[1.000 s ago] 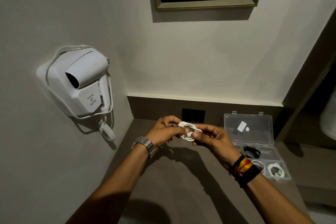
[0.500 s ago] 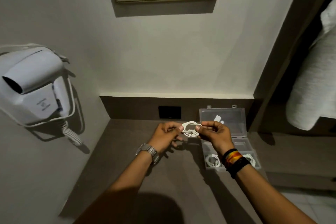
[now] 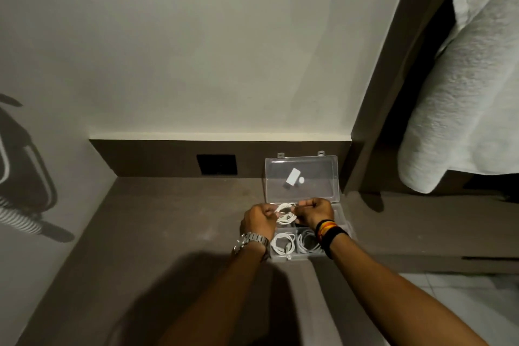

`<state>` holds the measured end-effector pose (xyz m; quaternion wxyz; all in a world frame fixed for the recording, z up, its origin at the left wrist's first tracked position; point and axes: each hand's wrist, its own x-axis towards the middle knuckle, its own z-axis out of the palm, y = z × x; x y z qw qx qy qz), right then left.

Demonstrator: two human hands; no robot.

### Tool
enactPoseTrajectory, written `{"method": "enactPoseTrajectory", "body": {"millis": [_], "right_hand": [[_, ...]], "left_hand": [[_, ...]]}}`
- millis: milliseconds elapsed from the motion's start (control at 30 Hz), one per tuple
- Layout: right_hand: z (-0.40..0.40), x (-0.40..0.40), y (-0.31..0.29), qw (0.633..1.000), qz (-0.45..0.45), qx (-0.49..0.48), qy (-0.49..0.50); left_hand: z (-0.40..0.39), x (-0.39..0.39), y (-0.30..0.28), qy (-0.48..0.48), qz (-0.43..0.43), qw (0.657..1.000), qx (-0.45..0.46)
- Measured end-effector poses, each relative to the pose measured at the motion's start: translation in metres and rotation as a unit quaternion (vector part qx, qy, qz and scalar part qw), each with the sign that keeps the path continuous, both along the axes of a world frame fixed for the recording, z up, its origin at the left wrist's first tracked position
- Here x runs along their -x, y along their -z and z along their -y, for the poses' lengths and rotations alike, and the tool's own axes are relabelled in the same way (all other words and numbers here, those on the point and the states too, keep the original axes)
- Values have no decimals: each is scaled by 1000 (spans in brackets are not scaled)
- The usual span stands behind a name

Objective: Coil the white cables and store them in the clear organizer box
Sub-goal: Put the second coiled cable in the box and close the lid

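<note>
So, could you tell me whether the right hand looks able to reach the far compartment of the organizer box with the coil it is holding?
Probably yes. The right hand and left hand hold the coiled cable directly over the organizer box, whose lid stands open.

Both hands over the clear organizer box point(image 3: 302, 177), lid propped open. Left hand point(image 3: 259, 220) and right hand point(image 3: 316, 212) pinching one coiled white cable point(image 3: 286, 213) between them. Two more coiled cables point(image 3: 283, 244) in the front compartments. Brown tabletop point(image 3: 168, 219) underneath; white towel point(image 3: 463, 93) hanging at right.
</note>
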<state>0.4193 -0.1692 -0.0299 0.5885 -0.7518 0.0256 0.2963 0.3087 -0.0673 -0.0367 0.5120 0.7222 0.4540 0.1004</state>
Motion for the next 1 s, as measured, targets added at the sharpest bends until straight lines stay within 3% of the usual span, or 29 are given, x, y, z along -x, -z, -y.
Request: {"method": "enactPoseTrajectory", "body": {"millis": [133,267,400,500,600,667,733,833,1000], "right_hand": [[-3,-6,13,1000,-9,16,-23],[7,-6,16,999,-5,8,-40],[26,-8,8,999,16,-37,-27],[44,-14,-12,993,108,-42,-25],[70,-22,-41,951,308,8,-39],[82,-25,-54,919,386,38,-62],[85,-26,-61,915,391,54,-77],[82,-22,-68,919,375,68,-101],[84,-9,-65,892,415,104,-148]], "left_hand": [[-7,-6,9,-21,-45,999,-17],[-21,-9,11,-43,-17,999,6],[-36,-26,-9,2,72,988,139],[-49,-44,-35,4,143,972,185],[-49,-49,-59,62,125,986,95],[-47,-48,-65,95,84,992,10],[-45,-47,-68,90,38,995,29],[-43,-46,-68,61,-38,984,161],[-42,-56,-60,24,40,976,213]]}}
